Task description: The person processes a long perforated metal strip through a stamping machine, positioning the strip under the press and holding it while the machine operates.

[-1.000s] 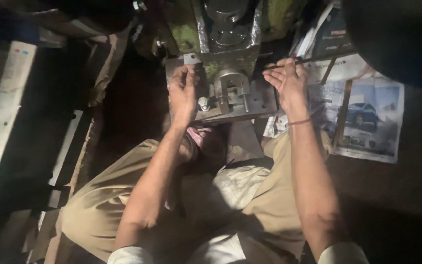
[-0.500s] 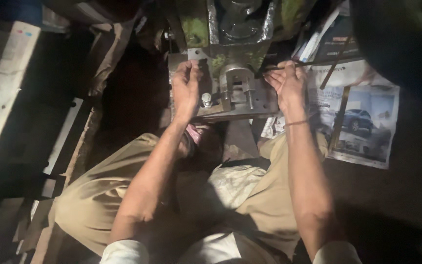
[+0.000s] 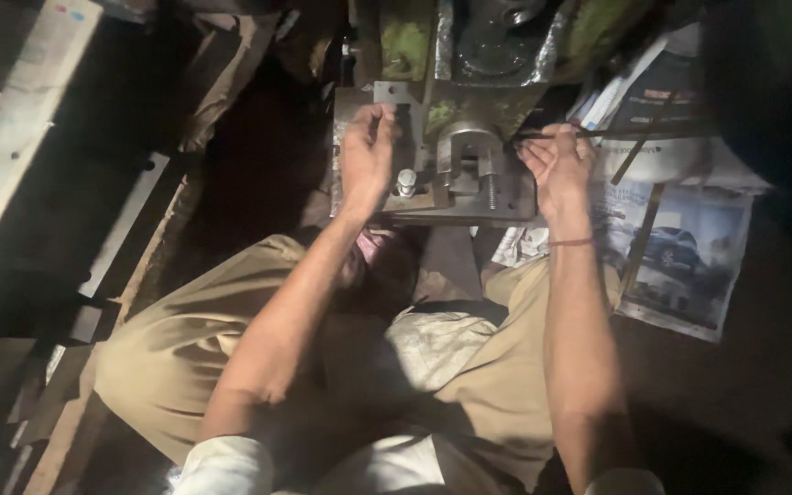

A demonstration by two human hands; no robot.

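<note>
A grey metal press block (image 3: 469,170) sits at the top middle of the view, just beyond the seated person's knees, bolted on a flat steel base plate (image 3: 433,213). Its arched upper part stands between two upright bolts (image 3: 406,181). The left hand (image 3: 368,160) lies against the block's left side, fingers curled up to a small metal tab at the plate's upper left corner; its grip is narrow, thumb and fingertips pinched close, though what they pinch is too dark to tell. The right hand (image 3: 559,165) is just right of the block, and its grip is closed on a thin dark rod (image 3: 598,134) that runs level off to the right.

Against the picture half a second ago, the left hand has climbed from the bolt region to the plate's top corner, while the right hand has stayed at the same place with the rod. The block sits lower and larger in view, as the head has tipped forward.

A red thread (image 3: 570,242) circles the right wrist. Beside it on the floor lies a newspaper sheet (image 3: 680,266) showing a car. Khaki trousers (image 3: 185,348) fill the lower part.
</note>
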